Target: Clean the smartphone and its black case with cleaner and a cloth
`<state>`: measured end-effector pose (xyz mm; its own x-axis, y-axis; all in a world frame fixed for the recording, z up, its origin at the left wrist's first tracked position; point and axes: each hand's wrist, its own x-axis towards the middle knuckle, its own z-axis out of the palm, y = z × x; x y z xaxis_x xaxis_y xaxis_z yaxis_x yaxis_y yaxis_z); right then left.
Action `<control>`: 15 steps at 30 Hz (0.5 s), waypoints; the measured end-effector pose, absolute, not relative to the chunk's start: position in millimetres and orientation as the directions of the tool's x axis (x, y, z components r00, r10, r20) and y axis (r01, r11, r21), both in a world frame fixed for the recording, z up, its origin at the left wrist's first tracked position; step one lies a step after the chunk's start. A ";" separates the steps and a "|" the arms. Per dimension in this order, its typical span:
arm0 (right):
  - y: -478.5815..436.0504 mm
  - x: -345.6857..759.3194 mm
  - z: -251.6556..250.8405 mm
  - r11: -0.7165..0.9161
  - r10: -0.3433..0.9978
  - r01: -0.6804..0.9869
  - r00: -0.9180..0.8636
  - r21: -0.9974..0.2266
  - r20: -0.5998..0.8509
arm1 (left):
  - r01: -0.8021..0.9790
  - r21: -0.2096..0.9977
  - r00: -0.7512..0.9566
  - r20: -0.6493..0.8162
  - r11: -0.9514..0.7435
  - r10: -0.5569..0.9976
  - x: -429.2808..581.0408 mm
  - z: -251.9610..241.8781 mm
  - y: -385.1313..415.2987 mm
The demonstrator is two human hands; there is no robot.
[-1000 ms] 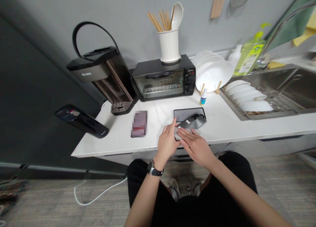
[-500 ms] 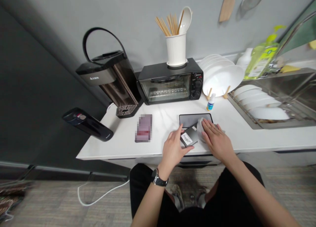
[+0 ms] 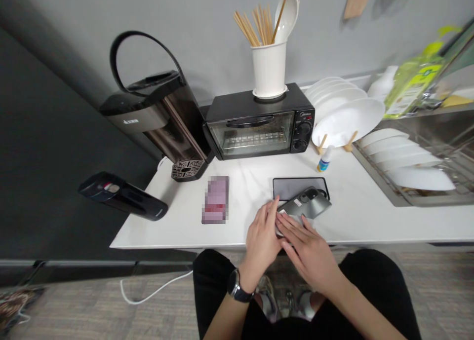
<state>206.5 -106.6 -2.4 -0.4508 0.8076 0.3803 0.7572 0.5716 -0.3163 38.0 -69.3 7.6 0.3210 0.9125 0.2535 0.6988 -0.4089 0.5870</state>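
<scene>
A grey smartphone [image 3: 315,205] lies back up and slanted at the counter's front edge, its round camera block showing. My left hand [image 3: 262,236] grips its near left end between thumb and fingers. With fingers stretched out, my right hand [image 3: 307,248] presses a thin whitish wipe [image 3: 299,220] onto the lower part of the phone, close against my left hand. Most of the wipe is hidden under my fingers. Partly beneath the phone is a flat black-rimmed, grey-faced slab [image 3: 292,188], maybe another phone. Behind these stands a small spray bottle [image 3: 324,160] with a blue label.
A blurred-out purple item [image 3: 216,200] lies on the white counter [image 3: 248,174]. Behind are a toaster oven [image 3: 255,132] under a chopstick cup [image 3: 269,68], a water dispenser [image 3: 159,118], and racked plates [image 3: 348,118]. A dark flask [image 3: 126,194] is left, a sink [image 3: 403,194] right.
My right hand has slid the wipe left and toward me along the phone, up to my left hand, uncovering the camera end. The view has shifted slightly.
</scene>
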 end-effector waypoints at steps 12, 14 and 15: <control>-92.5 287.0 -16.3 0.359 0.889 0.910 -0.268 -0.205 0.371 | 0.687 0.631 0.302 0.202 -0.360 0.931 39.6 9.6 -65.2; -85.0 286.0 -15.0 0.338 0.890 0.923 -0.250 -0.183 0.381 | 0.690 0.631 0.303 0.192 -0.354 0.934 39.5 9.7 -65.0; -81.0 284.1 -14.4 0.323 0.889 0.930 -0.236 -0.173 0.393 | 0.692 0.632 0.303 0.185 -0.349 0.935 39.6 10.0 -65.0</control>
